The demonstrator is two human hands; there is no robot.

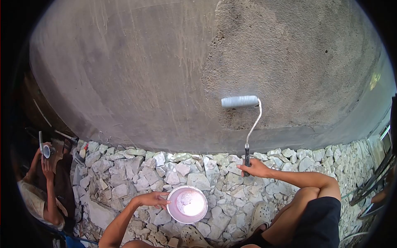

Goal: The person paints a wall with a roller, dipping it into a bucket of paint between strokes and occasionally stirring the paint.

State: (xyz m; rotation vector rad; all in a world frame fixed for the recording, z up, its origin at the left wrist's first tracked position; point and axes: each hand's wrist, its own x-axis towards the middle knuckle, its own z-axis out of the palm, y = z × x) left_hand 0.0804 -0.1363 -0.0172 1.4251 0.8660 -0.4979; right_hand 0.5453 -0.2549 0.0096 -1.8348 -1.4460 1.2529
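Observation:
My right hand (pixel 256 168) is closed round the black handle of a paint roller (pixel 240 101). The roller's pale sleeve lies level against the grey wall (pixel 165 74), at the lower left of a rougher, darker patch. Lower down, my left hand (pixel 155 199) grips the left rim of a pinkish bowl (pixel 174 211), its fingers partly hidden by the bowl. Inside the bowl is whitish material, brightly lit. The bowl is over the broken stones, in front of my feet.
Broken pale stones (pixel 198 181) cover the ground along the wall's base. At the far left a person (pixel 41 202) sits, holding a grey cup-like object (pixel 47 152). Dark poles (pixel 372 177) lean at the right edge. My feet wear perforated clogs (pixel 260 215).

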